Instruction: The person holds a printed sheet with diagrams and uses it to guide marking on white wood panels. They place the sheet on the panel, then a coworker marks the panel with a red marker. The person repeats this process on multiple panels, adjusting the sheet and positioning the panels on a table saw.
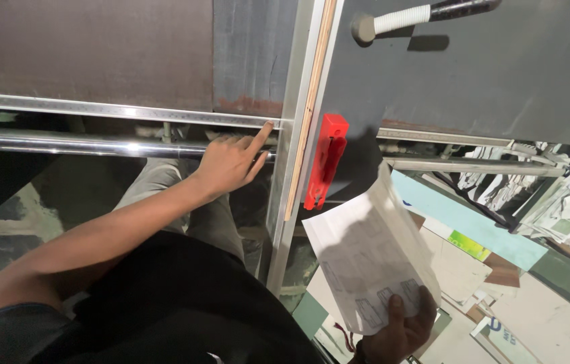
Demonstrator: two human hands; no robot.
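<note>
1. Nearest you, your right hand sits at the bottom edge of the view, fingers curled shut around the lower corner of a stack of white printed sheets, thumb pressed flat on top.
2. The sheets fan up and away from that hand, tilted, their far corner reaching toward the red plastic clamp above them.
3. Your left arm stretches forward from the lower left across your dark clothing, elbow low, wrist straight.
4. Your left hand is partly open: the index finger points out and its tip touches the edge of the thin metal rail, while the other fingers are loosely bent against the shiny round bar just under that rail. It grips nothing.
5. Just right of that fingertip runs the upright aluminium frame strip with a pale wooden edge; the red clamp hangs on the far side of it, close to your left hand but not touching it.
6. Beyond your left hand lies a dark brown panel; beyond the clamp, a grey panel.
7. Well above your right hand, a handle with a white ribbed grip lies on the grey panel.
8. To the right of your right hand, loose boards and paper offcuts are piled.
</note>
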